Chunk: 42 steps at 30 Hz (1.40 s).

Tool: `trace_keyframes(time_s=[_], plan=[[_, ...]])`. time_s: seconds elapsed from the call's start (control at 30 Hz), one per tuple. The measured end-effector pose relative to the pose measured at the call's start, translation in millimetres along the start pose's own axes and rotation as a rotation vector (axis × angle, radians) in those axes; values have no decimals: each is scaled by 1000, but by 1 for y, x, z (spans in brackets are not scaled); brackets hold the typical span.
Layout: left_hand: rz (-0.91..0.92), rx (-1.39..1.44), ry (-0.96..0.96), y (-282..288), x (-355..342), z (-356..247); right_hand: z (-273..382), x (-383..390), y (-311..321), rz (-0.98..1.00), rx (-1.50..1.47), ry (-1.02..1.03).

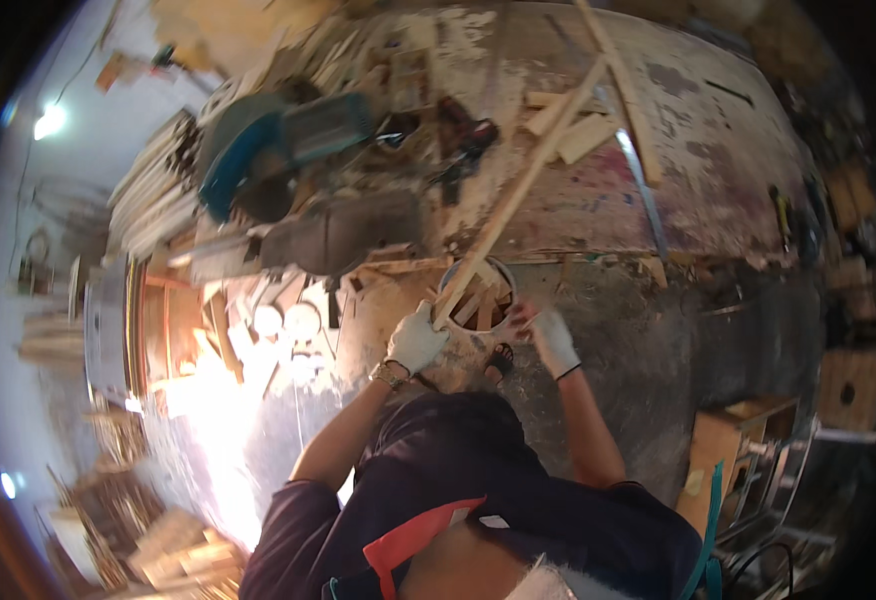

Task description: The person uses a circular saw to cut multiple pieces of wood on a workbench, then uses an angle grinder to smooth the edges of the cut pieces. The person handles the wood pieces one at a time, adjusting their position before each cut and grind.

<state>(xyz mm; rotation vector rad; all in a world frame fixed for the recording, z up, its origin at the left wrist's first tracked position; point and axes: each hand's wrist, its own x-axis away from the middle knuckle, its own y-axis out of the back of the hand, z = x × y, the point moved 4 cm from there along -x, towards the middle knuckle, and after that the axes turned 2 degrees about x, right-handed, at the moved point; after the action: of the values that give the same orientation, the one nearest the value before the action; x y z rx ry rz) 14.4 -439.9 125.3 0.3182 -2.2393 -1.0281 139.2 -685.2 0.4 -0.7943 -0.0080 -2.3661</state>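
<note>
My left hand, in a pale work glove with a watch at the wrist, is closed on the near end of a long wooden strip. The strip slants up and to the right across the workbench's edge. My right hand, gloved with bare fingertips, is apart from the strip, beside a round bucket. Its fingers are smeared, so whether they hold anything is unclear. Short wood offcuts fill the bucket below the strip. A second long strip lies on the bench near the first one's far end.
On the worn bench stand a teal miter saw and a red-black power tool. Short boards, a metal straightedge and stacked slats lie around. My sandalled foot is below the bucket. A wooden cabinet stands at right.
</note>
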Motion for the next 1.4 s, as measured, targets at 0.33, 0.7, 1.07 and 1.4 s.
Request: trace_keyframes(time_s=[0.33, 0.7, 1.07, 1.4], plan=[[-199, -279, -552, 99, 11, 159, 125, -34, -44, -383, -751, 369], [-677, -300, -753, 202, -69, 257, 73, -13, -131, -605, -605, 344], [-538, -229, -654, 186, -117, 295, 68, -12, -176, -813, -857, 297], [-588, -300, -405, 183, -174, 293, 102, -158, -127, -635, -844, 129]])
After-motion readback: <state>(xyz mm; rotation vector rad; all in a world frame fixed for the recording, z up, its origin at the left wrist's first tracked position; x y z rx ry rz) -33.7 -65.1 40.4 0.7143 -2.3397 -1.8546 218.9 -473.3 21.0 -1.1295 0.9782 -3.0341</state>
